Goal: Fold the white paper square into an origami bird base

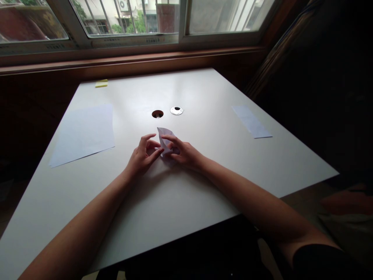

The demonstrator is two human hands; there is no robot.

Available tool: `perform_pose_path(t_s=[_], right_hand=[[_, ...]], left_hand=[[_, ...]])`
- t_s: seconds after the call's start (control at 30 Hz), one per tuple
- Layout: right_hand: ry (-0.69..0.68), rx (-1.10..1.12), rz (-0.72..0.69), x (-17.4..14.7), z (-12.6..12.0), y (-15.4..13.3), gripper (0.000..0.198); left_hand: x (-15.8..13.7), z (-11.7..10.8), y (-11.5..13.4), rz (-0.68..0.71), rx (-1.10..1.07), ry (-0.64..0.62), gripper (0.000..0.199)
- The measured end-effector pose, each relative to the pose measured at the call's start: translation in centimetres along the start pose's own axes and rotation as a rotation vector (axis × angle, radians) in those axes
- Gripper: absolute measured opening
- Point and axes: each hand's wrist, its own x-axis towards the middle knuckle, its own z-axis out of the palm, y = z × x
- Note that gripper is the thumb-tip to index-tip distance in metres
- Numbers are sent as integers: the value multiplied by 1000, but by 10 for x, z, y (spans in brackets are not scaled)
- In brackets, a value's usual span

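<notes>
A small folded piece of white paper [165,136] stands up from the table between my two hands, with a pointed corner at its top. My right hand [185,152] grips it from the right, its index finger lying along the upper part and its thumb lower down. On the other side, my left hand [145,154] pinches the lower left edge of the paper with thumb and inner fingers, while its index finger is raised and curved clear of it. The lower part of the paper is partly hidden by the fingers.
The white table [201,198] holds larger paper sheets [86,132] at left, a paper strip [251,121] at right and a yellow sticky-note pad [101,83] far left. Beyond my hands are a round cable hole [157,114] and its loose cover [176,111]. A window [128,19] lies behind.
</notes>
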Motion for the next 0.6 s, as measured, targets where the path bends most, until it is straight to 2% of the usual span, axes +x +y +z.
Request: perform_pose_path(t_s=[0.13,0.33,0.43,0.6], right_hand=[[7,-30,5,0,-1,0,70],[20,-118,-51,-1,-2,4,71],[16,-158,-91,-1,-4,3,70],[16,-168,-85,-1,-5,-1,70]], left_hand=[[2,-2,-1,31,120,-35,37],[1,-1,-4,193,368,-97,19],[0,0,-7,218,415,-93,17],[0,1,-11,225,432,-61,25]])
